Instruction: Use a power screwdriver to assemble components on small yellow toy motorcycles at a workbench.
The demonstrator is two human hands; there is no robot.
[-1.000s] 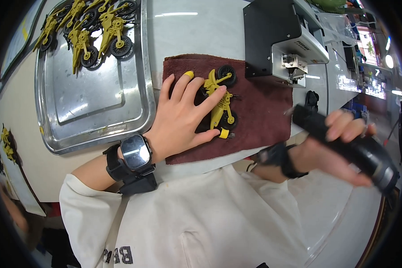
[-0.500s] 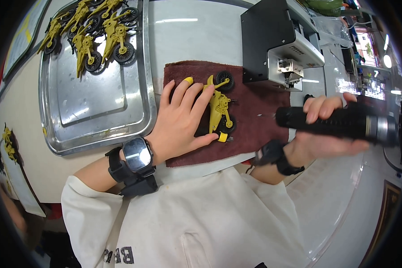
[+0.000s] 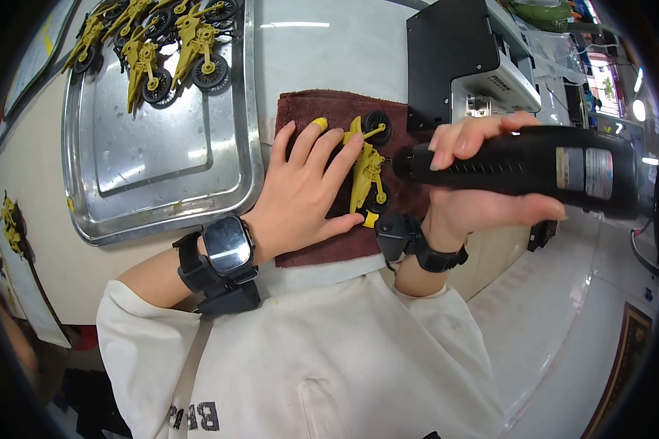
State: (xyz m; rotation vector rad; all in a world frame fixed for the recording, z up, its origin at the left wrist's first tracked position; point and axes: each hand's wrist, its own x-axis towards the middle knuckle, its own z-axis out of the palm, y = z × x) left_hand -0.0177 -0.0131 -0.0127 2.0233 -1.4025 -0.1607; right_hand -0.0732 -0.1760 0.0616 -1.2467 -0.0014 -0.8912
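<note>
A yellow toy motorcycle [image 3: 366,175] with black wheels lies on its side on a dark red cloth [image 3: 311,252]. My left hand [image 3: 300,186] lies palm down beside it, holding it steady with the index finger at one end and the thumb at the other. A yellow cover sits on one of this hand's fingertips. My right hand [image 3: 479,208] is wrapped round a black electric screwdriver [image 3: 512,161], held nearly level. Its narrow front points left at the motorcycle's right side; whether the bit touches is too fine to tell.
A metal tray [image 3: 154,183] at the left carries several similar yellow motorcycles [image 3: 198,47] at its far end. A black and silver machine [image 3: 447,62] stands beyond my right hand. More yellow parts [image 3: 11,223] lie at the far left edge.
My right hand has brought the screwdriver left, up against the motorcycle's right side. My left hand keeps its hold on the motorcycle. The view has shifted slightly.
</note>
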